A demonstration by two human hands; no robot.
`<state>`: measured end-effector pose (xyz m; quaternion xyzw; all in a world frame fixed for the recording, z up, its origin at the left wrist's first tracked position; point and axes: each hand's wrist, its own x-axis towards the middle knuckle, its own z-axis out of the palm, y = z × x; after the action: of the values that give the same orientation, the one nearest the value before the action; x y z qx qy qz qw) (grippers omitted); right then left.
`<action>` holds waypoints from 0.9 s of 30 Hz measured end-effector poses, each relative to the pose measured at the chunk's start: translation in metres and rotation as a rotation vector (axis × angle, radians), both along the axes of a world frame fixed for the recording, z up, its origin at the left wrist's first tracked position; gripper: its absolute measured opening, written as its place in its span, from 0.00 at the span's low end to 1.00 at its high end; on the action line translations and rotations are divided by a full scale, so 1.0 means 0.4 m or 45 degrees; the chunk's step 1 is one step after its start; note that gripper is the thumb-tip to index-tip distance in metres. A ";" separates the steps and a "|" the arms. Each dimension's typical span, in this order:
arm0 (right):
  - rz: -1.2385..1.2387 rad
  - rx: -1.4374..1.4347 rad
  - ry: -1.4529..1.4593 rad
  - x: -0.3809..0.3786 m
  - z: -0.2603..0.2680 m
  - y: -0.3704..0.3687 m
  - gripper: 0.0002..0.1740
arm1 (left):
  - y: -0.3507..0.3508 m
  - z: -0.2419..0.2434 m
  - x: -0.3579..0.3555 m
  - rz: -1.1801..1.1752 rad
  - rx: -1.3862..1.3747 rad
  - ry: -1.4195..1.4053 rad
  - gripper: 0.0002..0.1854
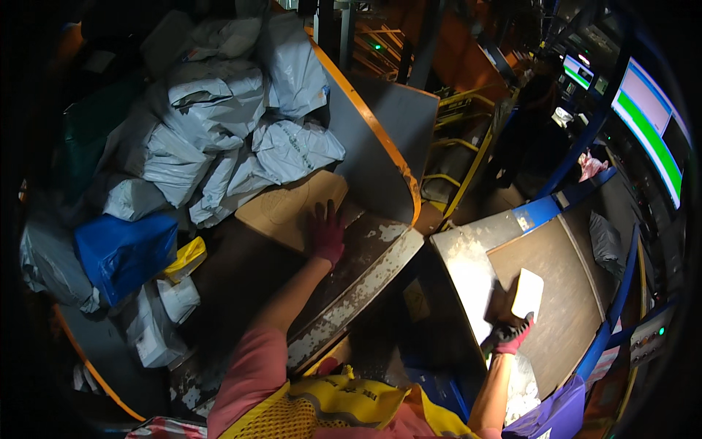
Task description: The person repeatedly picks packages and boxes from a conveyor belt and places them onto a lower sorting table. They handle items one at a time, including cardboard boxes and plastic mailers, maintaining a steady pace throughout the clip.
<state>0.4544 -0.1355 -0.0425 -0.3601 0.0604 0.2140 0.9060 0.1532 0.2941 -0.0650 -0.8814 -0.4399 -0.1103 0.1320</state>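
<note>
My left hand (pixel 328 236), in a dark red glove, lies spread on the right end of a flat brown cardboard box (pixel 274 211). That box rests against a heap of grey-white plastic mailer bags (pixel 214 110), beside a chute with worn, peeling paint on its edge (pixel 356 296). On the other side, my right hand (pixel 510 336), in a pink glove with dark fingers, holds a small white packet (pixel 528 293) by its lower end. The packet is over a brown belt surface (pixel 554 258) and is so brightly lit that no detail shows on it.
A blue parcel (pixel 126 249) and a yellow packet (pixel 186 259) lie at left. An orange-edged panel (pixel 378 137) rises behind the box. Lit screens (pixel 650 126) and a control box (pixel 650 340) line the right. A purple parcel (pixel 548 411) is near my right arm. A dark figure (pixel 532 126) stands farther back.
</note>
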 end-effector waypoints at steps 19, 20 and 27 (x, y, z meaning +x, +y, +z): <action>-0.436 -1.617 -1.624 -0.197 0.070 -0.139 0.43 | 0.087 0.075 0.029 -0.265 0.294 0.279 0.30; -0.265 -1.396 -1.525 -0.230 0.057 -0.100 0.41 | 0.047 0.135 -0.010 -0.331 0.267 0.269 0.32; 1.093 -0.506 -0.666 -0.495 0.012 0.196 0.39 | -0.178 0.453 -0.258 -0.436 -0.134 -1.210 0.55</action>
<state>0.2564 -0.0570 -0.0377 -0.5581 -0.2803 0.4527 0.6364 0.0500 0.2229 0.1162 -0.7988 -0.3055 -0.4970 -0.1472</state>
